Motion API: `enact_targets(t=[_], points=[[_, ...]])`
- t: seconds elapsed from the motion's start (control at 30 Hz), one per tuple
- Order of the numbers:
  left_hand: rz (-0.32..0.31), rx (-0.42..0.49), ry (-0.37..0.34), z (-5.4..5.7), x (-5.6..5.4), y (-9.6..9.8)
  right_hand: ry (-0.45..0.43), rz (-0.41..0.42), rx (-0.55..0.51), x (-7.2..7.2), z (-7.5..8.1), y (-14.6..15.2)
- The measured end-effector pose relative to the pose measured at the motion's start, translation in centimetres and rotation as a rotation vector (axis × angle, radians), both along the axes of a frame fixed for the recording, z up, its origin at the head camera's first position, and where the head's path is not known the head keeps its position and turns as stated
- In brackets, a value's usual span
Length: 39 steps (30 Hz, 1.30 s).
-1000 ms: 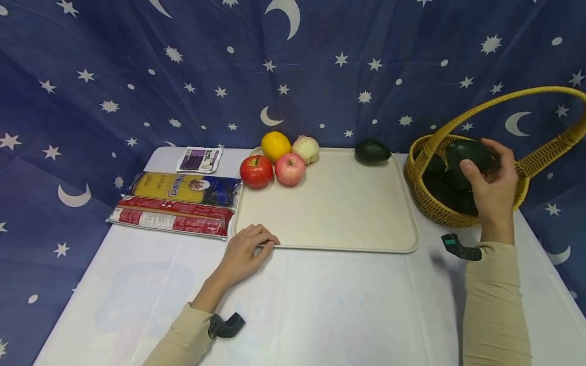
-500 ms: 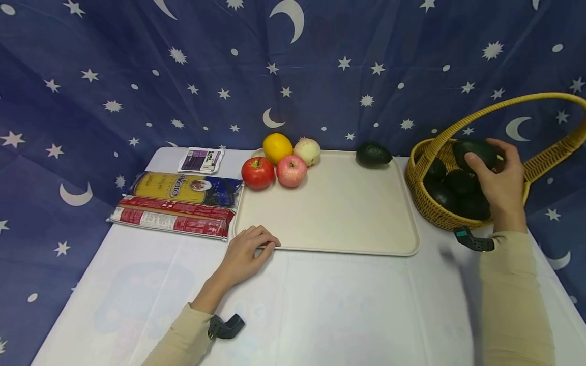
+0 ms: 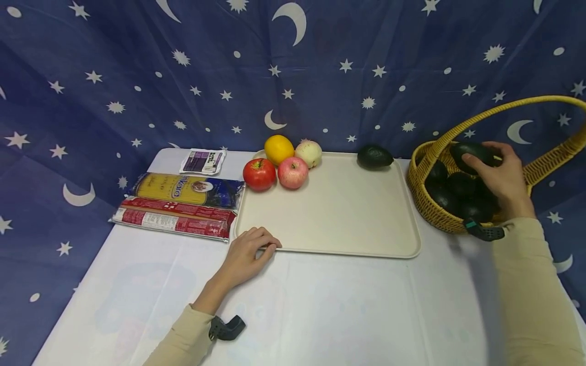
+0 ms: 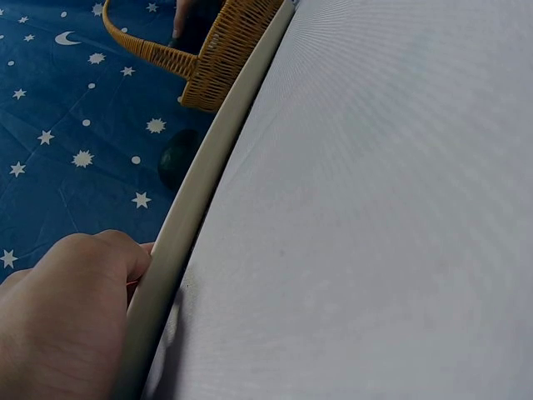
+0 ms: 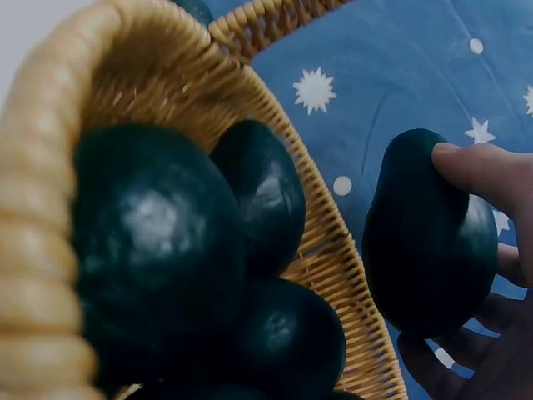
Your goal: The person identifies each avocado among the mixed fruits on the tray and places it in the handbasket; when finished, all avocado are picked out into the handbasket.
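My right hand (image 3: 505, 178) holds a dark green avocado (image 3: 473, 156) between thumb and fingers, over the back of the yellow wicker basket (image 3: 423, 203). In the right wrist view this avocado (image 5: 429, 242) shows beyond the basket's rim, apart from the several avocados inside, such as one (image 5: 158, 233) close to the camera. My left hand (image 3: 247, 256) rests with loosely bent fingers at the near left rim of the cream tray (image 3: 339, 218). The left wrist view has that hand (image 4: 75, 308) against the inner side of the rim; its fingertips are mostly hidden.
On the tray sit a tomato (image 3: 259, 174), a yellow fruit (image 3: 279, 149), a pink apple (image 3: 293, 173), a pale round fruit (image 3: 309, 153) and another avocado (image 3: 374, 157). Left of it lie yellow-blue (image 3: 187, 189) and red (image 3: 174, 216) packages and a small sachet (image 3: 203, 161). The basket handle (image 3: 503, 108) arches high.
My right hand has lifted the avocado slightly up and away from the others, uncovering more of them; its forearm has shifted right. The left hand stays put. The head view has tilted slightly.
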<state>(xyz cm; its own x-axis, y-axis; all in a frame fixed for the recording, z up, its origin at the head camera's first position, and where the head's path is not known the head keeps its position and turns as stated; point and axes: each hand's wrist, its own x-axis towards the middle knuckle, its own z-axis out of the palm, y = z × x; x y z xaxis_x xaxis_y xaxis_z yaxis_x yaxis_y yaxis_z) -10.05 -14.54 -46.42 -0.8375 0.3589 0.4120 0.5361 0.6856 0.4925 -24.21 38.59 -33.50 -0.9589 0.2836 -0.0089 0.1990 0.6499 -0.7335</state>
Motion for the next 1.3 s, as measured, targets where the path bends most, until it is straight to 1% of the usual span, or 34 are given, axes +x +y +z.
enact_targets(t=[0.23, 0.4, 0.57, 0.8, 0.9, 1.1, 1.2, 1.3], points=[[0.002, 0.0, 0.003, 0.0, 0.0, 0.0, -0.068, 0.051, 0.023, -0.9, -0.2, 0.6], [0.003, -0.015, -0.01, 0.0, 0.1, -0.1, -0.087, 0.103, 0.083, -1.6, -0.4, 0.8], [0.0, -0.013, -0.015, 0.0, 0.0, -0.1, -0.117, 0.145, 0.138, -2.7, -0.4, 1.1], [-0.006, -0.003, 0.006, -0.1, 0.1, -0.1, -0.202, 0.201, 0.201, -4.1, -0.5, 1.6], [-0.008, -0.007, 0.009, -0.2, 0.1, -0.1, -0.241, 0.209, 0.232, -4.4, -0.6, 1.8], [0.001, -0.006, 0.003, -0.2, 0.0, 0.0, -0.289, 0.243, 0.311, -4.9, -0.8, 2.1], [0.001, -0.002, -0.001, -0.1, 0.0, 0.0, -0.321, 0.257, 0.329, -5.1, -1.0, 2.3], [0.001, -0.003, -0.004, -0.1, 0.0, 0.0, -0.334, 0.258, 0.336, -5.3, -1.3, 2.4]])
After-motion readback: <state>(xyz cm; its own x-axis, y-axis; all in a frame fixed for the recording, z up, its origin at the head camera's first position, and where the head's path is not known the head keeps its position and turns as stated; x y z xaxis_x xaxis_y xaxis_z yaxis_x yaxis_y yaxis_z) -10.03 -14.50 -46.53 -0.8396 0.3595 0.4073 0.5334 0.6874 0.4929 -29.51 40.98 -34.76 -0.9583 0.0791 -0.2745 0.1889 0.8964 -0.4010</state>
